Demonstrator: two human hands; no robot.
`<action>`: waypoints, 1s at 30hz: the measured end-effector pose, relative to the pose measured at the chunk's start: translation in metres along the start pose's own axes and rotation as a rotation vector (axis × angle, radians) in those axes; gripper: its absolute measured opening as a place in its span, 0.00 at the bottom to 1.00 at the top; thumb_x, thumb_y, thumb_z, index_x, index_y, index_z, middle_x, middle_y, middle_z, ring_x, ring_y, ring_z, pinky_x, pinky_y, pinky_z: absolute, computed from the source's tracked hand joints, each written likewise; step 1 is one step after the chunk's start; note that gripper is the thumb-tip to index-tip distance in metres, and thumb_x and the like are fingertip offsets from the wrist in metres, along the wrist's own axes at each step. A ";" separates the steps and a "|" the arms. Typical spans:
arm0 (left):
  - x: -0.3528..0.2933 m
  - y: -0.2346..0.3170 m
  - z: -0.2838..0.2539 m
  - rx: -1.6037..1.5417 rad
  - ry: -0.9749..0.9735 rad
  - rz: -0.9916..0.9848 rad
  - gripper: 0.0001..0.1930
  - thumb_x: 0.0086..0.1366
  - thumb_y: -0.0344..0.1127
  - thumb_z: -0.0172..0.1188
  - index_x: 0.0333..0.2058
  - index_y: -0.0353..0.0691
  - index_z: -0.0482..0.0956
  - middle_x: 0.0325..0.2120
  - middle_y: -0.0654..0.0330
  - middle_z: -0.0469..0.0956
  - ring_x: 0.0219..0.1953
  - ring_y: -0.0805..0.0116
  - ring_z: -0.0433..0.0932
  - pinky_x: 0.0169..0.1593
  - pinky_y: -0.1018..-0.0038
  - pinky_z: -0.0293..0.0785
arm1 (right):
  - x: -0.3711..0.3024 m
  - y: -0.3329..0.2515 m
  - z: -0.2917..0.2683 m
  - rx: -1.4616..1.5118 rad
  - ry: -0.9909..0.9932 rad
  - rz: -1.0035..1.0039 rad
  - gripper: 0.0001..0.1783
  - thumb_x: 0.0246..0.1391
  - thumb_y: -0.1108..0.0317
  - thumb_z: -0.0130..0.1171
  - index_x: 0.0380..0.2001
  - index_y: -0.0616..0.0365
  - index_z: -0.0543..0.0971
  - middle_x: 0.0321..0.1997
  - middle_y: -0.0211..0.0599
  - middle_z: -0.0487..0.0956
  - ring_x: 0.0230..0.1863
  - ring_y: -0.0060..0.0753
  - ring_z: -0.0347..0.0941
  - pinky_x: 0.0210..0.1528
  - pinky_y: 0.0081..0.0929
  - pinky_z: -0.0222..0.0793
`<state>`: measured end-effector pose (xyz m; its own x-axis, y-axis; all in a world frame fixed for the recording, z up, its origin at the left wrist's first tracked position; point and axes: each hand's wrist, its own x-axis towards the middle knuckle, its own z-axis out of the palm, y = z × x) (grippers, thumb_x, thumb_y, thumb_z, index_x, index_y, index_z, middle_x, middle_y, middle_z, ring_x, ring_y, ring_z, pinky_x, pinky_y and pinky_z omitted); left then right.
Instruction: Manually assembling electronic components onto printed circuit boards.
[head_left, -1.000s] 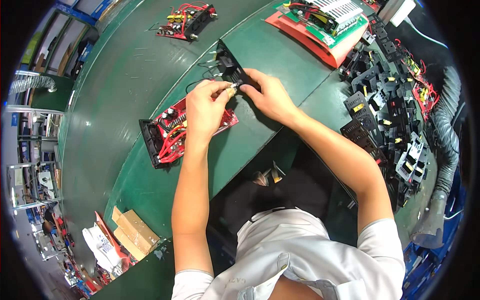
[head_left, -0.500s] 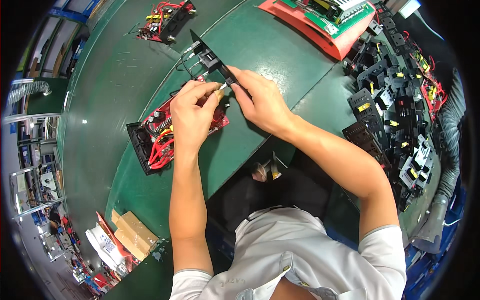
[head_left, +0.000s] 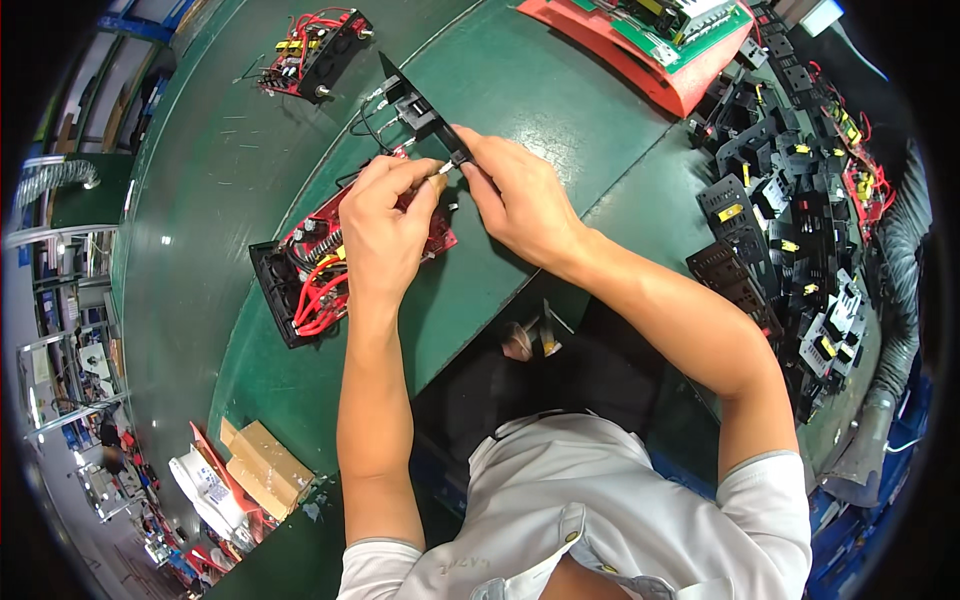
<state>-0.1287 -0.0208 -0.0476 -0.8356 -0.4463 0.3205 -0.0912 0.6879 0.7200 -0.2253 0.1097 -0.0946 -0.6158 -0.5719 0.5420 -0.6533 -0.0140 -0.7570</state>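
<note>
My right hand point(head_left: 525, 205) grips the lower end of a black panel point(head_left: 420, 118), tilted up above the green bench. A black socket or switch block sits on the panel's left face, with black wires and pale terminals on it. My left hand point(head_left: 385, 228) pinches a small whitish connector point(head_left: 447, 168) against the panel near my right fingertips. Beneath my left hand lies a red circuit board point(head_left: 440, 238) with thick red wires point(head_left: 322, 300) and a black end panel point(head_left: 275, 292). The left hand and wrist hide part of the board.
Another wired board assembly point(head_left: 318, 58) sits on a dark green strip beyond. A green circuit board point(head_left: 672, 55) rests on a red-orange sheet point(head_left: 600, 48) at the far right. Several black panels point(head_left: 738, 215) crowd the right side, near a grey hose point(head_left: 890, 340). A cardboard box point(head_left: 265, 470) stands lower left.
The far board assembly has shifted slightly left and nearer along the dark green strip. Both hands keep nearly the same hold, with only a tiny movement at the connector.
</note>
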 end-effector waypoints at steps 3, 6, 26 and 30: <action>0.000 0.000 0.001 -0.012 -0.004 -0.009 0.08 0.57 0.23 0.65 0.37 0.32 0.84 0.29 0.57 0.79 0.26 0.70 0.76 0.31 0.75 0.71 | 0.000 0.001 0.000 -0.011 -0.009 0.003 0.21 0.59 0.77 0.55 0.57 0.63 0.73 0.35 0.48 0.77 0.37 0.52 0.75 0.41 0.39 0.71; 0.000 0.001 0.000 0.005 -0.007 0.002 0.08 0.57 0.23 0.65 0.37 0.32 0.84 0.29 0.58 0.79 0.25 0.71 0.75 0.30 0.75 0.71 | 0.000 0.001 0.000 -0.024 0.000 -0.028 0.21 0.58 0.78 0.55 0.56 0.63 0.73 0.35 0.47 0.77 0.37 0.52 0.74 0.41 0.40 0.71; 0.000 -0.018 0.005 0.199 0.051 0.307 0.06 0.52 0.25 0.67 0.30 0.35 0.83 0.28 0.55 0.80 0.32 0.54 0.78 0.37 0.64 0.74 | -0.008 -0.003 0.005 -0.091 -0.029 -0.022 0.23 0.56 0.78 0.57 0.57 0.66 0.74 0.37 0.54 0.79 0.37 0.60 0.76 0.40 0.44 0.73; 0.003 -0.012 0.009 0.175 0.006 0.316 0.05 0.52 0.27 0.66 0.29 0.35 0.83 0.27 0.56 0.79 0.32 0.54 0.78 0.38 0.62 0.74 | -0.009 -0.003 -0.004 -0.073 -0.022 0.020 0.23 0.57 0.77 0.58 0.56 0.66 0.75 0.39 0.56 0.80 0.39 0.58 0.78 0.42 0.39 0.74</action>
<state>-0.1354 -0.0253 -0.0608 -0.8341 -0.1986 0.5147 0.0794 0.8800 0.4683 -0.2198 0.1182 -0.0961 -0.6194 -0.5895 0.5185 -0.6722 0.0571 -0.7382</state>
